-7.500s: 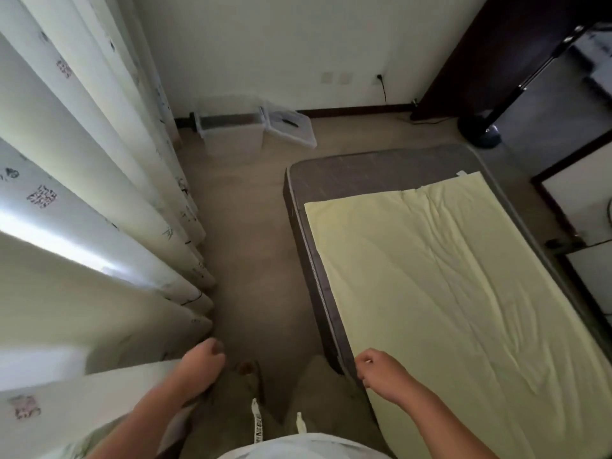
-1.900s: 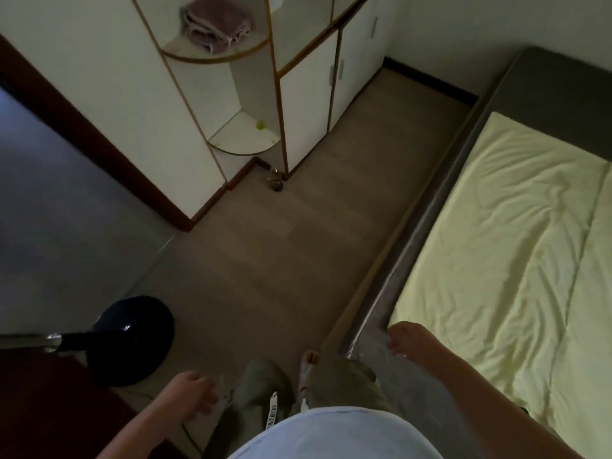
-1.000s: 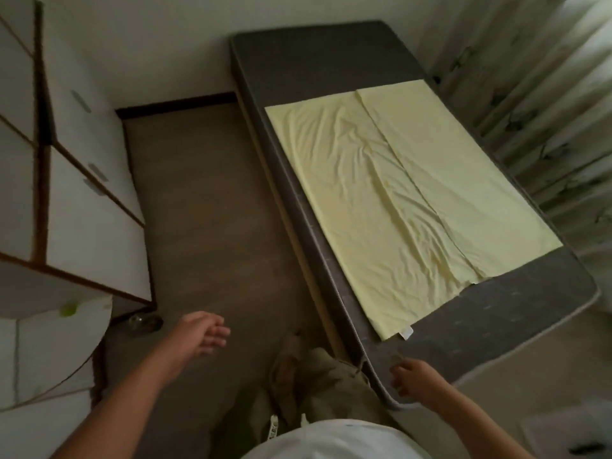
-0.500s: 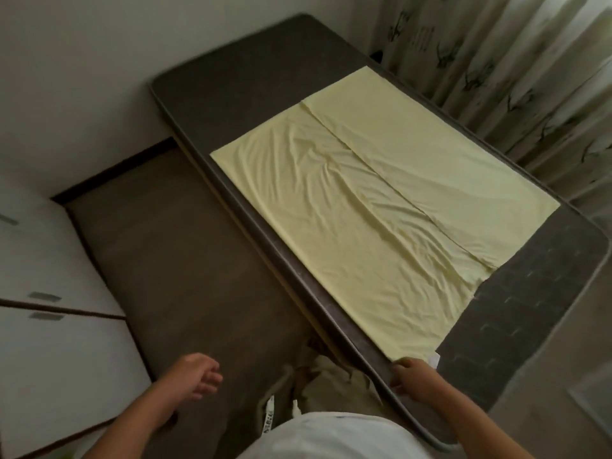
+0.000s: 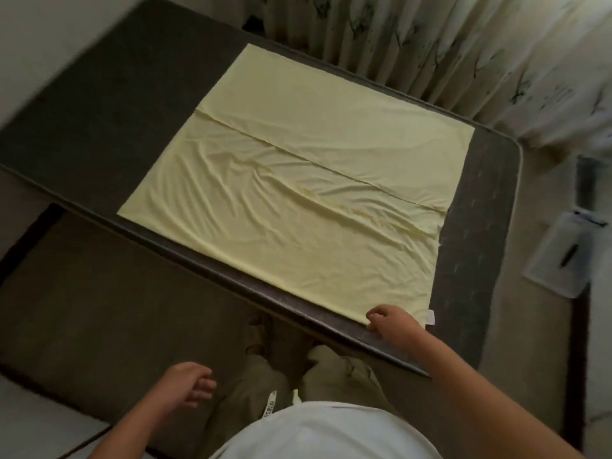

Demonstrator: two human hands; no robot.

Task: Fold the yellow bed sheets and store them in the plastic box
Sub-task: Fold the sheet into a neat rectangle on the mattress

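The pale yellow cotton bed sheet (image 5: 298,193) lies flat on the dark grey mattress (image 5: 99,104), one layer already folded over along a lengthwise seam. The right hand (image 5: 392,323) curls its fingers on the sheet's near corner at the mattress edge, apparently pinching it. The left hand (image 5: 185,384) hangs loose, holding nothing. Further folds and boxing remain; the clear plastic lid (image 5: 563,256) lies on the floor to the right.

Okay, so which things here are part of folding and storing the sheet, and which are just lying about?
Part of the job:
yellow bed sheet, spread on the mattress
right hand, fingers at its near corner
left hand, holding nothing
clear plastic lid on the floor, probably the box's

Lying about:
patterned curtains
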